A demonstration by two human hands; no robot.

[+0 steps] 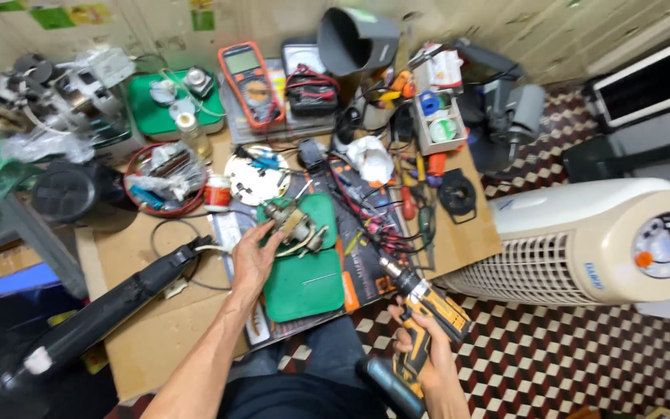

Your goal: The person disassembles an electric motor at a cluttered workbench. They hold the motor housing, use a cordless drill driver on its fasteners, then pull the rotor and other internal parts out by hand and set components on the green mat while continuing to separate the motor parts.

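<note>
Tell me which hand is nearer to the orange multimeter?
Left. The left hand rests on the green mat below the orange multimeter; the right hand, holding the yellow drill, is farther down.

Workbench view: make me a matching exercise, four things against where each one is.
Things:
1. cordless drill
2. small motor part
3. orange multimeter
4. tower fan

Places:
A. lying on the checkered floor, right of the bench
B. held in the right hand
C. at the back of the bench
D. on the green mat, under the left hand

Pairs: 1-B, 2-D, 3-C, 4-A
</note>
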